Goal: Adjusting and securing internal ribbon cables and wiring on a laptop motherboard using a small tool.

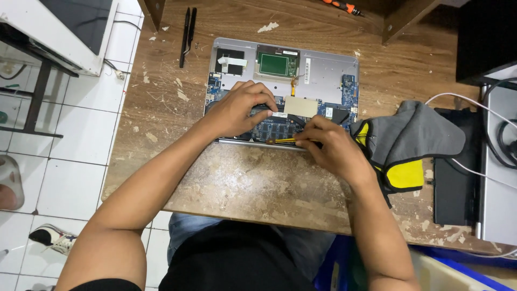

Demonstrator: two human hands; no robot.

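An opened silver laptop (pixel 323 73) lies bottom-up on a worn wooden table (pixel 258 183), its blue circuit board and black parts exposed. My left hand (pixel 242 108) rests on the board's left-middle part, fingers curled over a black component. My right hand (pixel 331 145) grips a thin yellow-handled tool (pixel 283 141), held level, its tip pointing left along the laptop's near edge.
Black tweezers (pixel 186 35) lie at the far left of the table. A grey and yellow cloth (pixel 409 140) sits right of the laptop, beside a black slab (pixel 455 172) and a second silver device with white cables (pixel 498 161). An orange screwdriver (pixel 342 6) lies at the back.
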